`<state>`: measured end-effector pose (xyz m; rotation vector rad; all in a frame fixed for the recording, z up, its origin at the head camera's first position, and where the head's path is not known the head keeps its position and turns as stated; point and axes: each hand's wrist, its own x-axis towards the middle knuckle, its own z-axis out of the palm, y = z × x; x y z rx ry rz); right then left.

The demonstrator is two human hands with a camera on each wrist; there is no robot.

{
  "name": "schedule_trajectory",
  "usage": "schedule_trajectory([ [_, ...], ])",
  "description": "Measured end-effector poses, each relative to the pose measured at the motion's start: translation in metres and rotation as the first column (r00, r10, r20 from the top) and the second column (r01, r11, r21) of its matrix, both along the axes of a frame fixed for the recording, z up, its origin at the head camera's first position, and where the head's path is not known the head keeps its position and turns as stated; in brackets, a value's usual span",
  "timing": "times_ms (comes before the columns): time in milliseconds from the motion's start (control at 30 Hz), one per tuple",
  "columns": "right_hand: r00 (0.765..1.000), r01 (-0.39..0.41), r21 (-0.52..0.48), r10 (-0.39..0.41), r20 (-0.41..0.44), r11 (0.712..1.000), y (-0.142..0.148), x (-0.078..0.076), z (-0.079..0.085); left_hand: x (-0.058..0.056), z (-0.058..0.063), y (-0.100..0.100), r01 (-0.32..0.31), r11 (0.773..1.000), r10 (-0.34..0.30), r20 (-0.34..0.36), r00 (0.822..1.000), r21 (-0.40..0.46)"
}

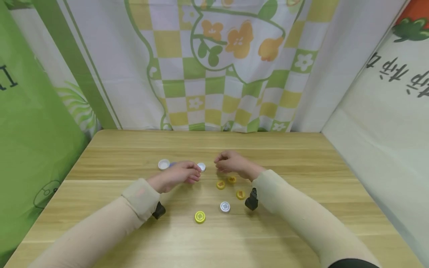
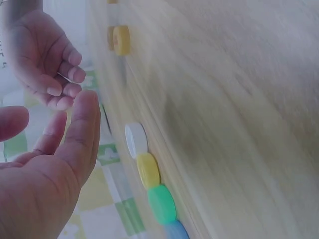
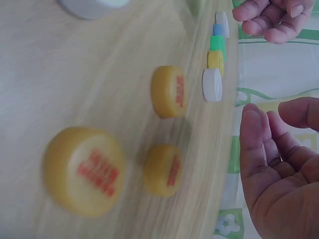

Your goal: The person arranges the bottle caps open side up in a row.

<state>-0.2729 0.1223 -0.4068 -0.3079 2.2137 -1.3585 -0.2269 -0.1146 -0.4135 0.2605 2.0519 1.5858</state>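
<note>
Over the far part of the table, my left hand (image 1: 181, 173) hovers with relaxed fingers and holds nothing. Below it runs a row of bottle caps: a white cap (image 3: 222, 25), a blue cap (image 3: 218, 30), a green cap (image 2: 162, 204), a yellow cap (image 2: 148, 170) and another white cap (image 2: 136, 140). In the head view the hand hides the row's middle. Facing it from the right, my right hand (image 1: 234, 163) is also raised, fingers loosely bent around nothing. Nearest to it are orange-yellow caps with red print, one (image 3: 168, 91) beside another (image 3: 163, 170).
Closer to the front lie a third orange-yellow cap (image 1: 240, 194), a white cap (image 1: 225, 207) and a bright yellow cap (image 1: 200, 217). The wooden table (image 1: 285, 238) ends at a patterned curtain (image 1: 214, 93) behind, with cloth walls at both sides.
</note>
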Motion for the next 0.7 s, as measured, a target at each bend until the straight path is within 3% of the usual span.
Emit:
schedule_trajectory([
  [233, 0.998, -0.065, 0.049, 0.067, -0.022, 0.997, 0.013, 0.019, 0.002, 0.007, -0.001, 0.01, 0.024, 0.999, -0.025, 0.023, 0.999, 0.033],
  [400, 0.99, -0.137, 0.084, 0.138, -0.006, 0.987, 0.021, 0.037, 0.002, 0.019, -0.005, 0.021, 0.067, 0.997, -0.068, 0.035, 0.997, 0.027],
  [567, 0.977, -0.209, 0.149, 0.212, -0.005, 0.967, 0.031, 0.055, 0.0, 0.028, -0.01, 0.033, 0.122, 0.992, -0.122, 0.037, 0.992, 0.02],
  [700, 0.965, -0.243, 0.211, 0.258, -0.05, 0.947, 0.037, 0.067, -0.001, 0.032, -0.012, 0.038, 0.118, 0.993, -0.118, 0.043, 0.992, 0.011],
])
